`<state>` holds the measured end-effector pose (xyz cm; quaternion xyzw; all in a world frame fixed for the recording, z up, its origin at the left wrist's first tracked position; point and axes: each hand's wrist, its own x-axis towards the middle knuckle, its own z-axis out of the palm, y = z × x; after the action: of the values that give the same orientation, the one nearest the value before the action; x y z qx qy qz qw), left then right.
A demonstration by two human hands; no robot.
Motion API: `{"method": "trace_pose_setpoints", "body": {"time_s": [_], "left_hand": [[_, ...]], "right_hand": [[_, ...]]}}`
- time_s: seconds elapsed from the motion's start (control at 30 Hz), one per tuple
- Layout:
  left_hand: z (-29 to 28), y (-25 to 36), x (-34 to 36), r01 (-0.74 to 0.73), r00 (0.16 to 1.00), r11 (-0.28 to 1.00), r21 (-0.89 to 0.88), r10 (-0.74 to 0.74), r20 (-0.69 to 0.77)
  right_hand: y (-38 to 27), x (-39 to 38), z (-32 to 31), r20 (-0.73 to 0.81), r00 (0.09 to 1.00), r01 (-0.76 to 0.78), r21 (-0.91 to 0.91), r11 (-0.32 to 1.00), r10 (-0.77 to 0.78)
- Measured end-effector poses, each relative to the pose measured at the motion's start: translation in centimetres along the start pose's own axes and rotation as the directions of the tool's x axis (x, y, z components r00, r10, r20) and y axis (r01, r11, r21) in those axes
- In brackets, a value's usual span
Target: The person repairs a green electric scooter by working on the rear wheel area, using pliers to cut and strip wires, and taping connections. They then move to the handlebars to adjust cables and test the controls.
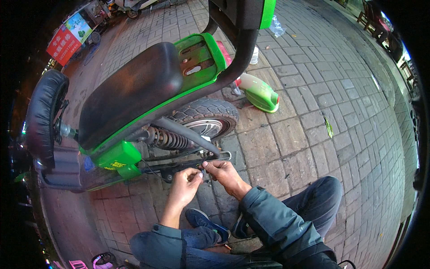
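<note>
My left hand [185, 184] and my right hand [225, 176] meet at the rear end of a green and black electric scooter [117, 154]. On each, thumb and forefinger are pinched together, the tips nearly touching. Whatever small dark thing lies between them is too small to make out. Just beyond my fingers run the scooter's swing arm [190, 134] and the rear wheel [210, 117] with its knobbly tyre. A coiled shock absorber [169, 138] sits left of the wheel. Above it is the black saddle [134, 89].
A green mudguard piece [263, 95] sticks out behind the wheel, over the paving [309, 130]. A white cup-like container [254, 56] and a clear plastic bag [277, 27] lie farther off. At far left stands a cart with a red and blue sign [67, 42]. My knees are bent close below.
</note>
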<state>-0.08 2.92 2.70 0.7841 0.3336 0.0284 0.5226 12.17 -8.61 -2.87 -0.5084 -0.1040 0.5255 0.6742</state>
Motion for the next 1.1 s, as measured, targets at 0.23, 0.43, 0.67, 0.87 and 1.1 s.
{"method": "trace_pose_setpoints", "body": {"time_s": [0.23,0.43,0.67,0.87,1.1], "left_hand": [[-1.0,-1.3,0.8,0.046,0.983,0.993,-0.106,-0.026,0.181],[-0.4,-1.1,0.5,0.046,0.987,0.998,-0.044,-0.039,0.153],[0.8,0.6,-0.7,0.042,0.998,0.999,-0.033,-0.044,-0.049],[2.4,0.4,-1.9,-0.255,0.897,0.877,0.407,0.372,-0.239],[2.6,0.0,-1.6,-0.195,0.891,0.950,0.244,0.276,-0.360]], "right_hand": [[0.0,0.7,-1.0,0.062,0.987,-0.143,-0.106,0.984,0.150],[0.0,-0.1,-2.1,0.217,0.970,0.144,-0.170,0.975,-0.105],[-1.0,-0.9,-1.6,0.191,0.975,-0.113,-0.014,0.994,0.113],[-0.3,-1.3,-0.9,0.167,0.972,-0.193,0.171,0.966,0.165],[-1.6,-1.5,-1.3,0.091,0.979,0.199,-0.188,0.962,-0.185]]}}
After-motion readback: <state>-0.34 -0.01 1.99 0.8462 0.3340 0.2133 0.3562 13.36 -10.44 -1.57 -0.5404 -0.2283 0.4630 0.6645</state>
